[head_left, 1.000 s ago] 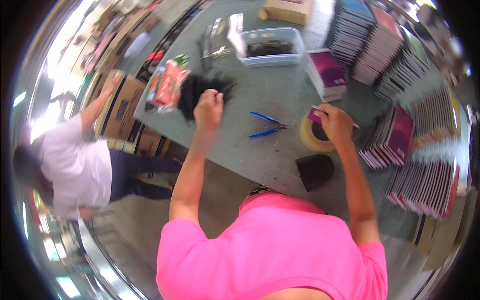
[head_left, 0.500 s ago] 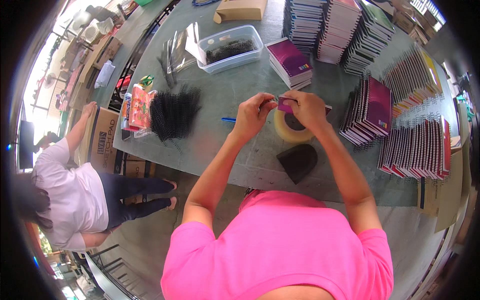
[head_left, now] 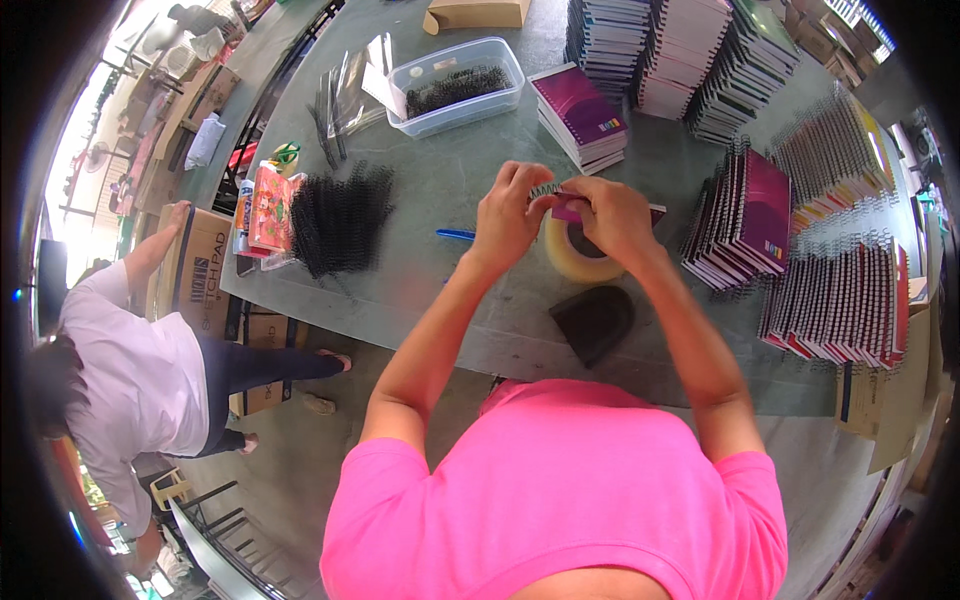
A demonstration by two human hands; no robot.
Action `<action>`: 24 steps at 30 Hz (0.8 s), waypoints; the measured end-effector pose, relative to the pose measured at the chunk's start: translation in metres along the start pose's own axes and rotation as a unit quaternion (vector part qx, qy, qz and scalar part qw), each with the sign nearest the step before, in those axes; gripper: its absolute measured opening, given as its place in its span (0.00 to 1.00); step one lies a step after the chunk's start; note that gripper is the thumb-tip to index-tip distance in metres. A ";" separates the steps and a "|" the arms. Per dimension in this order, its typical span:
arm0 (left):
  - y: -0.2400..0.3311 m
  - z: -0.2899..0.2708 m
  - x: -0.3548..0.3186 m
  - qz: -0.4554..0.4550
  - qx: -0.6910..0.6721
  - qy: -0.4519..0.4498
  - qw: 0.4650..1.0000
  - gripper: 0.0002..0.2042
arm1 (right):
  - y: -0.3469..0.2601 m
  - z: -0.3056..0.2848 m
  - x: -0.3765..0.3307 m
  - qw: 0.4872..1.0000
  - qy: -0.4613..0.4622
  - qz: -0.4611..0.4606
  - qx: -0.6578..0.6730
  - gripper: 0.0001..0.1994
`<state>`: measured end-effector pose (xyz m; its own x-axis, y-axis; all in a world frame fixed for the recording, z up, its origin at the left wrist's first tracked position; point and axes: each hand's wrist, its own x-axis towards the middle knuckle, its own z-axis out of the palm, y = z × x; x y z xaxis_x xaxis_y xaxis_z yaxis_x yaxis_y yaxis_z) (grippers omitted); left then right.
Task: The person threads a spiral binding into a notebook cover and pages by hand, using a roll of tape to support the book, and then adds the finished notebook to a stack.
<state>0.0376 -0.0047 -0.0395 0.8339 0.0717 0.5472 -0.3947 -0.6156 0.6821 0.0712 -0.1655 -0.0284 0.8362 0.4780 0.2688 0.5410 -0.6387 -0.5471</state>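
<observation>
Both my hands work close together over the table. My left hand (head_left: 503, 215) pinches a dark spiral coil (head_left: 544, 189) that stretches across to my right hand (head_left: 612, 222). Closed fingers of my right hand grip a purple-covered notebook (head_left: 567, 211), mostly hidden behind that hand. Beneath it lies a wide roll of clear tape (head_left: 572, 265), and nearer me a black rounded block (head_left: 594, 325). A blue pen (head_left: 456, 234) rests left of my left hand. Beyond my hands stands a short pile of purple notebooks (head_left: 585, 112).
A clear plastic bin (head_left: 455, 118) holds black coils. More coils (head_left: 342, 220) lie in a heap at left. Purple notebooks (head_left: 740, 215), red ones (head_left: 835, 310) and tall stacks (head_left: 685, 50) crowd the right. A person in white (head_left: 145, 370) stands at left, by a cardboard box (head_left: 205, 265).
My hands have shifted slightly, and more of the coil shows between them. The person at left has stepped, legs now apart. The view has moved a little.
</observation>
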 end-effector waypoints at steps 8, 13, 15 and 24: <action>-0.009 -0.032 0.022 -0.082 -0.061 -0.193 0.976 0.10 | -0.006 0.006 0.006 0.993 0.090 -0.043 0.056 0.08; -0.016 -0.035 0.024 0.012 0.033 -0.161 0.986 0.07 | -0.005 0.004 0.001 0.999 0.029 -0.004 0.044 0.11; -0.003 -0.023 0.027 0.135 0.115 -0.043 0.983 0.06 | -0.005 0.005 0.002 0.998 0.040 -0.010 0.044 0.11; 0.043 0.046 -0.104 0.029 0.148 -0.336 0.930 0.18 | -0.004 0.008 0.000 0.991 0.109 -0.053 0.060 0.10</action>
<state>-0.0486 -0.0744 -0.0898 0.9071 -0.4124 0.0847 -0.4050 -0.7997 0.4433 0.0677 -0.1581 -0.0323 0.7824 0.3886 0.4867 0.6225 -0.5090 -0.5944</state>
